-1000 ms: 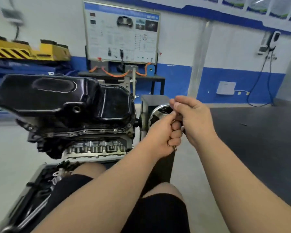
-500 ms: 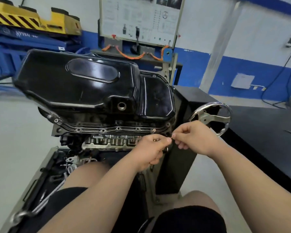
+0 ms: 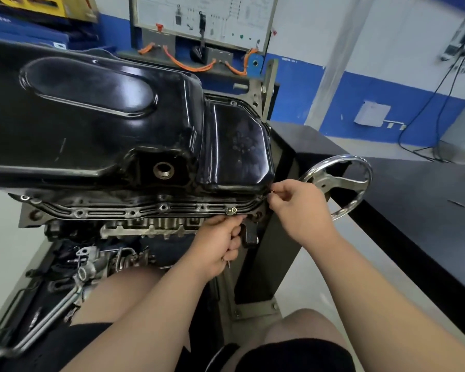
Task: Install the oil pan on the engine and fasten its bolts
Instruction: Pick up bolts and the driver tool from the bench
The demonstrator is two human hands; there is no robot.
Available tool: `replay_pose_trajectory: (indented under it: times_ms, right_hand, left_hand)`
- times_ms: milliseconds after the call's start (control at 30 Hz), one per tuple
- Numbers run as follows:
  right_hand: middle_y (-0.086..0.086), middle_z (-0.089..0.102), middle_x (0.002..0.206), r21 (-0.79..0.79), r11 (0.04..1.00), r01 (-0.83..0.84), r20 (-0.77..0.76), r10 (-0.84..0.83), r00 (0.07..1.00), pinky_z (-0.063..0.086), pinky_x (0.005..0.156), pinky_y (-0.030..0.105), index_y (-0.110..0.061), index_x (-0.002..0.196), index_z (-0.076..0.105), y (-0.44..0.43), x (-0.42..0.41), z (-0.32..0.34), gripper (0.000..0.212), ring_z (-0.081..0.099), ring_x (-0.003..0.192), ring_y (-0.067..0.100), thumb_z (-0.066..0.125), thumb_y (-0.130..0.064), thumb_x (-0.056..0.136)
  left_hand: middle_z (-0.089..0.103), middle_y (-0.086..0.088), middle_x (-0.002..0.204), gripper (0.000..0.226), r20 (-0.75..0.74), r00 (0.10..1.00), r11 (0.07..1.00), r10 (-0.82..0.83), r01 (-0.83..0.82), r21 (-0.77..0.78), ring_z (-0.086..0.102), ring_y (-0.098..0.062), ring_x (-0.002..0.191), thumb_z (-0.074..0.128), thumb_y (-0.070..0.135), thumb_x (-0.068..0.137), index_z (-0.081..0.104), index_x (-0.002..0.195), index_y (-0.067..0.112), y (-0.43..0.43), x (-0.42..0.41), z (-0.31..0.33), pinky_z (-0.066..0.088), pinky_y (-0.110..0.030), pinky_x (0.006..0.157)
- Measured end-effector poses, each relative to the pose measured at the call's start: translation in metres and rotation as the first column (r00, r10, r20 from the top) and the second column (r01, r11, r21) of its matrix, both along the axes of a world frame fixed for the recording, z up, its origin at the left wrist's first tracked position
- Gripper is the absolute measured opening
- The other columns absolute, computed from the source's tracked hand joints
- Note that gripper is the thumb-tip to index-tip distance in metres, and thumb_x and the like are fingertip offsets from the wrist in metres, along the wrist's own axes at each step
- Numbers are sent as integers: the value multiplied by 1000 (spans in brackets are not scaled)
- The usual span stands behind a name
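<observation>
The black oil pan [image 3: 97,122] sits on the upturned engine [image 3: 151,224], its flange [image 3: 134,210] facing me with several open bolt holes. One brass bolt [image 3: 233,210] stands in a flange hole near the right end. My right hand [image 3: 298,208] pinches another small bolt [image 3: 271,191] at the flange's right corner. My left hand [image 3: 220,242] is closed just below the flange, with spare bolts in its fist; a tip pokes out below the fingers.
A chrome handwheel [image 3: 338,183] of the engine stand is right behind my right hand. A dark bench [image 3: 427,200] runs along the right. Loose tools and parts lie in a tray [image 3: 65,277] below the engine. My knees are under the work.
My head and both hands moved in from the handwheel area to the pan's flange. My right hand has brought a bolt to the right corner; my left hand dropped below the flange.
</observation>
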State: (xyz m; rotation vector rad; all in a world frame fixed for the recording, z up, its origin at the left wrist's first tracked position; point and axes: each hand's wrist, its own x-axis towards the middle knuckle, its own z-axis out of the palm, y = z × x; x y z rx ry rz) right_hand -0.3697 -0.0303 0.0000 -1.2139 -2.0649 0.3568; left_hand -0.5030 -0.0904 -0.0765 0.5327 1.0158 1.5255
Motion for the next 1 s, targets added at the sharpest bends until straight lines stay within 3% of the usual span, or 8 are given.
replay_pose_trajectory:
  times_ms: [200, 300, 400, 533, 700, 767, 833, 1000]
  right_hand:
    - [-16, 63, 64, 31, 999, 27, 10, -28, 1000, 37, 54, 9, -24, 87, 72, -3, -7, -1, 12, 58, 63, 1, 61, -19, 84]
    - [-17, 60, 61, 50, 998, 35, -30, -33, 999, 36, 56, 3, -22, 87, 73, -8, -10, -4, 14, 56, 63, -7, 60, -17, 85]
    - [-15, 59, 58, 43, 997, 65, -45, -63, 997, 34, 53, 9, -23, 88, 73, -12, -13, -5, 16, 55, 57, 0, 58, -19, 87]
    - [-12, 55, 52, 4, 996, 86, -24, -86, 996, 30, 47, 13, -25, 72, 68, -15, -17, -4, 17, 49, 50, 2, 58, -19, 85]
    - [-4, 66, 68, 24, 989, 148, 69, -149, 986, 44, 58, 25, -23, 76, 67, -24, -21, -3, 13, 59, 66, 16, 58, -22, 85]
    - [-9, 64, 65, 34, 988, 151, 48, -153, 987, 42, 56, 22, -25, 78, 68, -26, -15, -1, 12, 59, 65, 9, 59, -24, 86]
    - [-16, 60, 59, 21, 992, 123, -43, -122, 992, 37, 51, 9, -29, 72, 64, -31, -2, 3, 14, 57, 62, -1, 61, -26, 85]
    - [-7, 64, 58, -295, 944, -149, -157, 106, 982, 44, 47, 16, -21, 72, 69, -40, 65, 35, 20, 54, 46, 2, 61, -15, 89]
  left_hand:
    - [43, 7, 52, 15, 25, 998, 998, -58, 58, -16, 33, -4, 37, 55, 18, 95, 64, 102, 9, -2, 0, 2, 19, -13, 30]
    - [43, 8, 51, 16, -17, 996, 995, -89, 88, -53, 32, -4, 37, 54, 19, 95, 63, 102, 8, -5, 1, 2, 17, -13, 31]
    - [43, 7, 52, 16, -65, 993, 992, -100, 95, -86, 32, -4, 38, 55, 19, 95, 62, 102, 7, -10, 5, 0, 18, -13, 31]
    - [42, 7, 52, 15, -79, 991, 989, -104, 95, -116, 31, -4, 38, 55, 19, 95, 62, 102, 7, -13, 11, -2, 16, -14, 32]
    - [43, 7, 54, 17, -50, 992, 989, -115, 109, -98, 32, -5, 39, 56, 21, 95, 62, 103, 7, -18, 15, -1, 17, -15, 32]
    - [43, 7, 55, 21, -17, 993, 990, -121, 119, -76, 32, -5, 41, 56, 24, 95, 62, 106, 7, -22, 17, 1, 18, -16, 32]
    - [43, 7, 56, 27, 10, 993, 992, -120, 120, -33, 33, -5, 42, 56, 31, 95, 64, 108, 9, -24, 23, 9, 19, -16, 32]
    - [42, 7, 55, 25, -74, 982, 983, -176, 180, 48, 31, -6, 41, 52, 36, 97, 63, 93, 13, -7, 67, 52, 20, -16, 31]
